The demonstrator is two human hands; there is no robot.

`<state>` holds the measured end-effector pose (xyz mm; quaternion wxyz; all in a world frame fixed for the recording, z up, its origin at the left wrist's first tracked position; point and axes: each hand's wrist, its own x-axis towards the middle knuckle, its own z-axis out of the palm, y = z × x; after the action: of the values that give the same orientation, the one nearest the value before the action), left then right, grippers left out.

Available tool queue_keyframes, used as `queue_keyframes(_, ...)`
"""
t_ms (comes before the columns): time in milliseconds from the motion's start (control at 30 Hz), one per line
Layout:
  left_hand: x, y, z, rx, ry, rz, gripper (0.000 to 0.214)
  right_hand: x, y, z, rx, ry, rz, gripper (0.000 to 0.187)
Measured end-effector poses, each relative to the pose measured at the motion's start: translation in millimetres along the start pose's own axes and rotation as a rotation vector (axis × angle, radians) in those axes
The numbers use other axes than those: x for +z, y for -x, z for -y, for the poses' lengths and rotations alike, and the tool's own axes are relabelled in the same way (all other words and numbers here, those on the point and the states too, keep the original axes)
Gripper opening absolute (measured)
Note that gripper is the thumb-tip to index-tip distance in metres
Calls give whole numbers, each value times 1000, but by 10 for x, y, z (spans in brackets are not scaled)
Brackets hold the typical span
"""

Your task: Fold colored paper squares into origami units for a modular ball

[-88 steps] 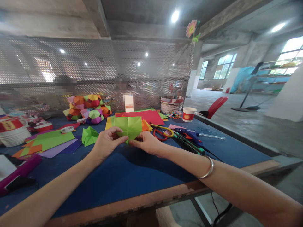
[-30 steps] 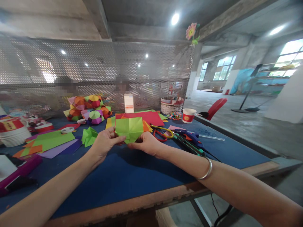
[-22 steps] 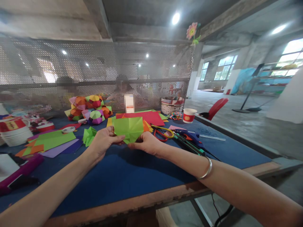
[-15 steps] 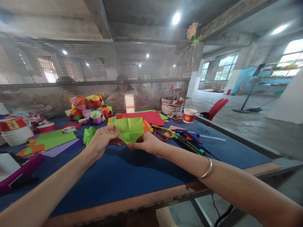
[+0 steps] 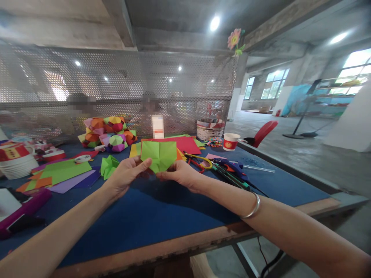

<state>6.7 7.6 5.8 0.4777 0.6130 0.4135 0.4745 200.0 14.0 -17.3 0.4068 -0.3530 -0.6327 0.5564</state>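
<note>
A creased light-green sheet of origami paper (image 5: 160,153) is held up above the blue tabletop (image 5: 150,216), its lower corners folded so it narrows to a point at the bottom. My left hand (image 5: 131,173) pinches its lower left side, thumb on the near face. At the lower right, my right hand (image 5: 178,174) grips the same paper between thumb and fingers; its fingertips are partly hidden behind the sheet. A folded green paper piece (image 5: 109,166) rests on the table just left of my left hand.
Yellow-and-red-handled scissors (image 5: 206,163), a blue glue gun (image 5: 228,165) and a paper cup (image 5: 231,141) lie to the right. Colored paper sheets (image 5: 68,172), paper balls (image 5: 116,142) and stacked cups (image 5: 17,164) are left. A woven basket (image 5: 210,130) stands near the mesh screen.
The paper's lower left corner has been folded in, so its bottom now tapers to a point. My left thumb has moved slightly right onto the fold.
</note>
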Motion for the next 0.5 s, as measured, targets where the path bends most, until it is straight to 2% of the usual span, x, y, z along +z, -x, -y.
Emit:
queue_keyframes(133,32,19,9,-25,-155,46,32,23,8,7,-6,-20,-2,46)
queue_keyframes(267,14,6,42,3,-177,46,25,36,19,3,-15,7,18,47)
queue_keyframes(500,-25,10,68,-95,-117,-31,36,32,16,-5,-35,11,43,42)
